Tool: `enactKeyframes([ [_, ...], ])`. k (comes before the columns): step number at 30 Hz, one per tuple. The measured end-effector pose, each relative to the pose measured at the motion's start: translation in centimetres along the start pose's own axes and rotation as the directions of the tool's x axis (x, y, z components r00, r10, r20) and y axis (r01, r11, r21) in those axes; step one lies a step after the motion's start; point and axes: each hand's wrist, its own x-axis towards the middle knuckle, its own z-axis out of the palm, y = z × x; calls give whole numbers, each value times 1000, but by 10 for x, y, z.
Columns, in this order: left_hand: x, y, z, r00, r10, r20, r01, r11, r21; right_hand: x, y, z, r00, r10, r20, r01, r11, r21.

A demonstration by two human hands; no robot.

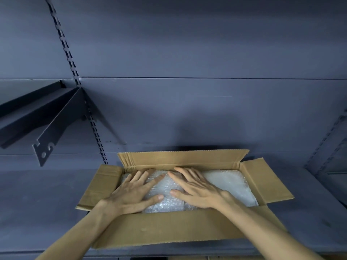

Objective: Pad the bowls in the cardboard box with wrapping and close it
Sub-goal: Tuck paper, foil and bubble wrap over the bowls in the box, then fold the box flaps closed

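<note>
left hand (131, 192), right hand (197, 188), flat, fingers spread

Two bare forearms, bare hands (165, 190), no sleeves, slender fingers

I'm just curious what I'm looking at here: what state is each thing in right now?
Cardboard box: open, all four flaps spread outward.
Bubble wrap: laid inside the box, hiding whatever lies beneath.
Left hand: flat, fingers spread, pressing the wrap.
Right hand: flat, pressing the wrap.

Dark grey shelf (47, 194), slotted upright rail (75, 72), angled metal bracket (54, 126), grey back panel (206, 53)
</note>
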Motion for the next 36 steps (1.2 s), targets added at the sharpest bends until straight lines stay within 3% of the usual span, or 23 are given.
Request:
enactKeyframes([
  [4, -5, 8, -14, 986, 16, -164, -13, 1000, 23, -21, 10, -23, 992, 21, -126, -23, 1000, -18],
  [8, 7, 30, -33, 966, 91, -242, -88, 996, 24, -50, 32, -36, 960, 83, -269, -100, 994, -52],
  [12, 37, 71, -43, 926, 215, -310, -198, 976, 86, -89, 61, -43, 868, 232, -438, -295, 952, -79],
  [15, 64, 98, -43, 934, 224, -279, -184, 969, 165, -119, 81, -44, 760, 419, -497, -513, 856, -63],
  [20, 89, 125, -35, 955, 162, -248, -79, 947, 312, -155, 105, -48, 639, 602, -479, -680, 733, 13],
  [25, 101, 120, -30, 971, 49, -235, 19, 960, 279, -165, 112, -47, 530, 761, -375, -756, 624, 199],
  [29, 111, 111, -29, 978, -2, -209, 42, 982, 186, -164, 108, -50, 469, 816, -336, -663, 577, 476],
  [33, 117, 111, -28, 982, -21, -186, 47, 989, 140, -162, 94, -57, 437, 747, -501, -470, 665, 581],
  [34, 118, 111, -28, 983, -31, -179, 52, 992, 117, -160, 90, -59, 460, 725, -512, -382, 682, 623],
  [36, 120, 113, -29, 984, -56, -170, 66, 996, 52, -154, 80, -59, 575, 678, -458, -211, 664, 717],
])
